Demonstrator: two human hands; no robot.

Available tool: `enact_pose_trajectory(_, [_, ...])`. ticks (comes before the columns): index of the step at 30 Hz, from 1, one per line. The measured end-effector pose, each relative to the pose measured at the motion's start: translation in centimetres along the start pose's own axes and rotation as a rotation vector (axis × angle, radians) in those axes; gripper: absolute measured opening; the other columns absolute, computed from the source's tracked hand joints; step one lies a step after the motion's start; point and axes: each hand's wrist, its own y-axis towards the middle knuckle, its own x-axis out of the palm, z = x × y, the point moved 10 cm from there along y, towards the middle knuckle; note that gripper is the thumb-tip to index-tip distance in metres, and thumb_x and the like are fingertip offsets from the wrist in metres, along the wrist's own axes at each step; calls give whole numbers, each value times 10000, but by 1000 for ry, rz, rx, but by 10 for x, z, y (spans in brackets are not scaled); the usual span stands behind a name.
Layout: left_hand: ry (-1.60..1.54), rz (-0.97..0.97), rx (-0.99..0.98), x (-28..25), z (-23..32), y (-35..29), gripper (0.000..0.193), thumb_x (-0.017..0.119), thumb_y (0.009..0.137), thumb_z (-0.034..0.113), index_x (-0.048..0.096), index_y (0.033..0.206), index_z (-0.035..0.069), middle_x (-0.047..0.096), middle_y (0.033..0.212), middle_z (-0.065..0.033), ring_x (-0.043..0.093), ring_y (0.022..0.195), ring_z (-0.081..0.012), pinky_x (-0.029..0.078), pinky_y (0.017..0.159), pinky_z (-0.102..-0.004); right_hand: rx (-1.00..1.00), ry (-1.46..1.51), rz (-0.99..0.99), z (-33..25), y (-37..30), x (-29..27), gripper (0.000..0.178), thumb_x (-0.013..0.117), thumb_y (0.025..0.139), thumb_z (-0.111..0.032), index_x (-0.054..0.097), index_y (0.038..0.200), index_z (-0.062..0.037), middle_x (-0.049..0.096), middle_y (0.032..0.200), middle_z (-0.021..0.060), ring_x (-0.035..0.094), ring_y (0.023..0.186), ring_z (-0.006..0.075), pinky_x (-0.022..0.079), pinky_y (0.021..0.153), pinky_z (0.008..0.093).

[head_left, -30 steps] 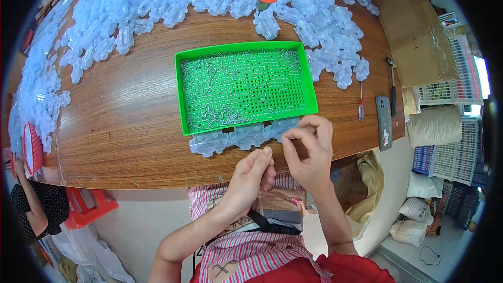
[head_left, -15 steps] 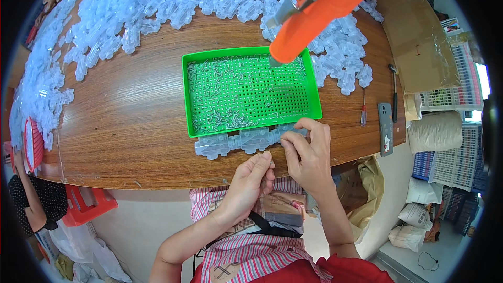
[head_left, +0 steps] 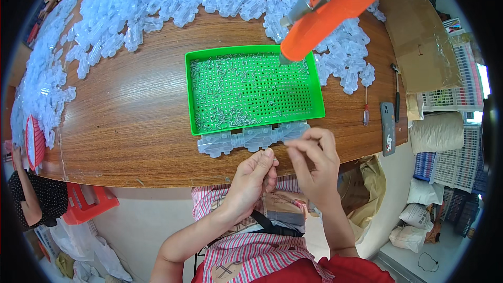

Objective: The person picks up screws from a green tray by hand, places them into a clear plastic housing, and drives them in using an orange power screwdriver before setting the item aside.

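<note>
Over the near edge of the desk (head_left: pixel 120 120), left hand (head_left: pixel 254 175) curled nearly into a fist, thumb pressed flat against the side of the forefinger. Just to the right of it, right hand (head_left: pixel 315 165) half bent, wrist low, forefinger and thumb reaching toward the left with tips close together. Too small at this size to tell whether those tips touch, or whether either hand has hold of anything tiny.

Just beyond both hands, three translucent plastic cases (head_left: pixel 216 143) in a row along the near side of a green basket (head_left: pixel 320 89), right fingertips nearest to the rightmost one. Inside the basket, small metal pins (head_left: pixel 230 118) scattered over the perforated bottom, thickest toward the near left corner. Above the far right part of the basket, an orange power tool (head_left: pixel 327 18) hanging tip down at a slant.

Across the far side and down to the left, a great heap of translucent parts (head_left: pixel 141 0). On the right, a red-handled screwdriver (head_left: pixel 365 116), a black-handled tool (head_left: pixel 396 97) and a grey phone (head_left: pixel 387 131), all lying near one another. At far left, a ribbed pink-red basket (head_left: pixel 34 143), with another person's arm (head_left: pixel 30 191) below it
</note>
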Motion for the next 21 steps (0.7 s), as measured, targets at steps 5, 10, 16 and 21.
enact_pose_trajectory(5, [31, 7, 33, 2, 3, 0, 297, 457, 1014, 347, 517, 859, 100, 490, 674, 43, 425, 570, -42, 356, 523, -186, -35, -7, -135, -19, -5, 8, 162, 710, 779, -109, 670, 925, -53, 534, 935, 78, 477, 790, 226, 411, 667, 331])
enact_pose_trajectory(10, [81, 9, 113, 0, 7, 0, 300, 453, 1016, 340, 514, 854, 95, 492, 670, 44, 419, 567, -36, 351, 520, -180, -21, 4, -85, -19, -8, 9, 139, 711, 756, -81, 662, 883, -52, 534, 935, 79, 492, 807, 232, 419, 675, 341])
enact_pose_trajectory(16, [136, 29, 195, -2, 10, -2, 311, 438, 1021, 344, 527, 877, 83, 514, 682, 31, 451, 583, -41, 371, 528, -186, 75, 127, -42, -1, -9, 13, 129, 712, 752, -57, 654, 866, -47, 534, 940, 87, 513, 846, 244, 437, 695, 346])
enact_pose_trajectory(21, [-190, 54, 91, -9, 5, -10, 338, 390, 1032, 343, 555, 984, 53, 577, 763, -15, 550, 646, -89, 446, 584, -231, -179, -154, 46, 0, 3, 19, 146, 714, 770, -55, 650, 901, -68, 539, 943, 62, 486, 804, 242, 398, 685, 347])
